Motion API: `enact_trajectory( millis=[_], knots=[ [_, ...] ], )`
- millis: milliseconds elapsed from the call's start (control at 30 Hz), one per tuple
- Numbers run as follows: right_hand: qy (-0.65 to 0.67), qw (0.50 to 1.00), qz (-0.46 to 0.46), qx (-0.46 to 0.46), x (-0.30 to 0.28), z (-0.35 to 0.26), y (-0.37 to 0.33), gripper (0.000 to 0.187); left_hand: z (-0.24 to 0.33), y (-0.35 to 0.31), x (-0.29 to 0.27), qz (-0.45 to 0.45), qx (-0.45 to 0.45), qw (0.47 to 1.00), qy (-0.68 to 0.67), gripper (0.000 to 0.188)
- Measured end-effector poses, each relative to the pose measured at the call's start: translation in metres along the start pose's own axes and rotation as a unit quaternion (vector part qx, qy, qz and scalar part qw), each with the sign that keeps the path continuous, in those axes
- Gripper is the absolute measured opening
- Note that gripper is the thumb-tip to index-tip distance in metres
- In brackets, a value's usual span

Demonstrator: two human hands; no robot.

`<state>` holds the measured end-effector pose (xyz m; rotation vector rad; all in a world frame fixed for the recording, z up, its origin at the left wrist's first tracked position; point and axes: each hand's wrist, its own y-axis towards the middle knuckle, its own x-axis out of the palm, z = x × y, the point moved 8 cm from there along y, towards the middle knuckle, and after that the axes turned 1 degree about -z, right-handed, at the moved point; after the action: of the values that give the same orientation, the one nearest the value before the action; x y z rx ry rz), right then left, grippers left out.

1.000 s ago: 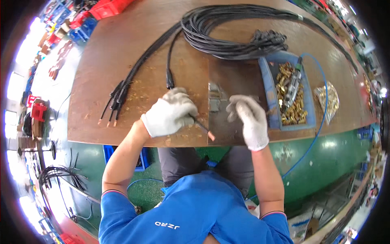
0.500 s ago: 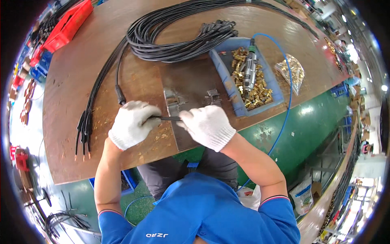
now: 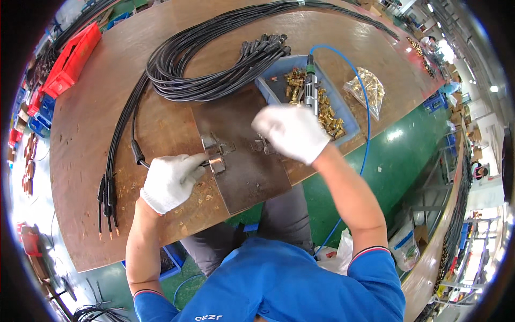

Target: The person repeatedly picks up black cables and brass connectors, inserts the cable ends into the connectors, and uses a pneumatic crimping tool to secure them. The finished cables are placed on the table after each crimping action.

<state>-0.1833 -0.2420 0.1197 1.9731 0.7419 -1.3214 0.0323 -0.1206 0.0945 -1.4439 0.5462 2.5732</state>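
My left hand (image 3: 170, 181), in a white knitted glove, is closed on a black cable (image 3: 144, 162). The cable's held end points at a small metal block (image 3: 216, 165) with a copper-coloured patch, at the left edge of a dark board (image 3: 252, 182). My gloved right hand (image 3: 292, 131) is over the near left side of a blue bin (image 3: 351, 129); its fingers are smeared by motion. In the bin lie many brass fittings (image 3: 330, 121) and a silver air tool (image 3: 311, 91), partly hidden by that hand.
A large coil of black cables (image 3: 188, 86) covers the far table, its stripped copper ends (image 3: 110, 231) at the left. Right of the bin lies a clear bag of brass parts (image 3: 366, 92). A blue air hose (image 3: 367, 134) crosses the table edge. A red crate (image 3: 72, 61) stands far left.
My right hand has let go of the cable and moved right and up to the blue bin. My left hand still grips the cable, now beside the metal block. The view has shifted slightly.
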Motion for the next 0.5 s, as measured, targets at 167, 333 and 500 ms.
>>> enact_trajectory(
  millis=[167, 333, 500],
  knots=[
    [-0.119, 0.971, 0.012, 0.205, -0.010, 0.120, 0.040, 0.038, -0.008, 0.005, 0.008, 0.040, 0.015, 0.999, -0.009, 0.038],
    [-0.312, 0.897, -0.209, 0.235, 0.032, 0.129, 0.069, 0.034, -0.018, -0.001, 0.016, 0.033, -0.001, 0.999, -0.028, 0.046],
    [-0.314, 0.899, -0.187, 0.243, 0.034, 0.136, 0.076, 0.032, -0.022, -0.007, 0.017, 0.007, -0.031, 0.999, -0.044, 0.051]
  ],
)
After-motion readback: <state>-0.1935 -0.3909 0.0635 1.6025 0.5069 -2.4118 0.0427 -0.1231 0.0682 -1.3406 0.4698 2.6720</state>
